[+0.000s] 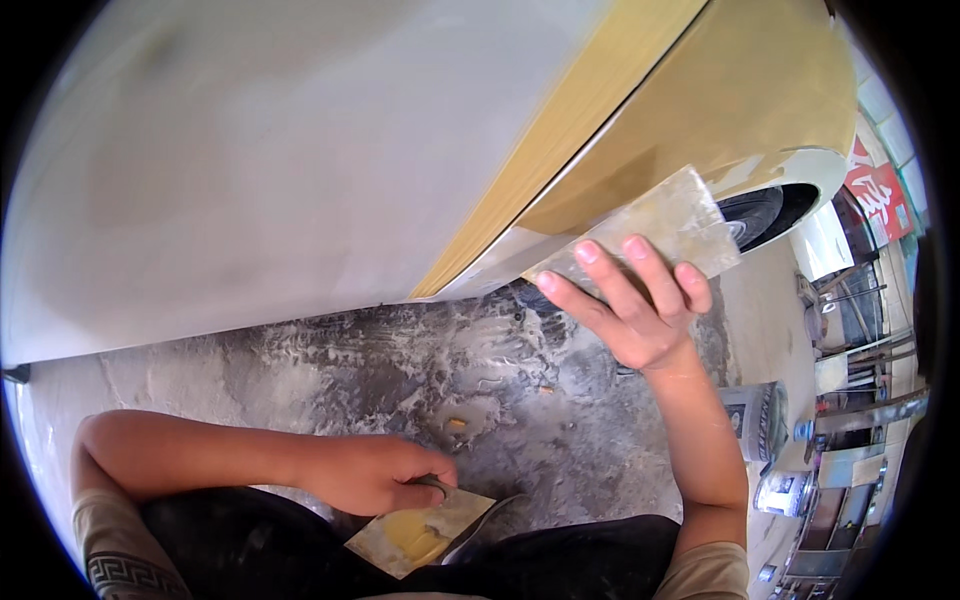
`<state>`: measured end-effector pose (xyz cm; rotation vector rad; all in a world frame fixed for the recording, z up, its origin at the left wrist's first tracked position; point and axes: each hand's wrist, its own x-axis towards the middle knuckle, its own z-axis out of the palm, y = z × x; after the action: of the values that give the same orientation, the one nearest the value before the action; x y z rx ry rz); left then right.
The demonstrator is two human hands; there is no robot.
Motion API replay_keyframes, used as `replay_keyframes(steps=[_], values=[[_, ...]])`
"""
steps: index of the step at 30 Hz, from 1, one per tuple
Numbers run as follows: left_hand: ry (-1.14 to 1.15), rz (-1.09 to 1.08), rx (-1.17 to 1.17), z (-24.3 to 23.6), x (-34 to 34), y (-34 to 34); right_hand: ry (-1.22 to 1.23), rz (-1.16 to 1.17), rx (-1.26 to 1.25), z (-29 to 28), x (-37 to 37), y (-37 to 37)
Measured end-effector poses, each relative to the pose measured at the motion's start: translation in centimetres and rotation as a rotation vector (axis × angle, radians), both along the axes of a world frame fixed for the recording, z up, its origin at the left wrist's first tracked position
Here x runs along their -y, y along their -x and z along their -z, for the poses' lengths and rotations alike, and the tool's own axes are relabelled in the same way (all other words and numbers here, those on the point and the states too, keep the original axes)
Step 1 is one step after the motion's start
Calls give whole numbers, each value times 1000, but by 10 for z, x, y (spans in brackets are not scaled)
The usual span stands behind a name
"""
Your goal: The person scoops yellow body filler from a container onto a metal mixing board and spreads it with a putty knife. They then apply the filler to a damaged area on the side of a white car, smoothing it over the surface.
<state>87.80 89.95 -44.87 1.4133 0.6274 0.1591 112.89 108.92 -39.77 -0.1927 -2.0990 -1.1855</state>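
Note:
My right hand point(645, 325) is raised, its fingers spread over the face of a wide, flat putty spreader point(690, 215), with the thumb hidden behind it. That blade lies across the lower part of a car fender point(740, 90) coated in yellowish filler; whether its edge touches the panel, I cannot tell. Beside the fender is a pale car door point(290, 150) with a yellow strip point(545, 130) along its edge. Low in front of me, my left hand point(375, 475) grips a small flat putty board point(465, 508) by its upper edge. Yellow putty point(415, 538) is smeared on the board.
A wheel point(752, 215) shows in the arch right of the spreader. Below the car, the stained grey floor point(350, 380) bears small yellow scraps. At the right stand a grey bucket point(750, 420), a metal can point(783, 493), cluttered shelving and a red sign point(880, 195).

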Motion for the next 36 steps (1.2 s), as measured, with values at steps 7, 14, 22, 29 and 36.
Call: replay_keyframes(steps=[7, 14, 22, 29, 36], values=[[47, 4, -51, -8, -2, 2, 7, -19, 0, 26, -5, 26], [-7, -22, 25, 4, 2, 6, -3, -32, 9, 25, -9, 32], [28, -5, 5, 4, -3, 7, -24, -48, 10, 26, -15, 32], [12, -12, 2, 9, -7, 7, -40, -74, -17, 32, -23, 28], [36, -10, -4, 6, -10, 10, -22, 25, 18, 48, -33, -25]])
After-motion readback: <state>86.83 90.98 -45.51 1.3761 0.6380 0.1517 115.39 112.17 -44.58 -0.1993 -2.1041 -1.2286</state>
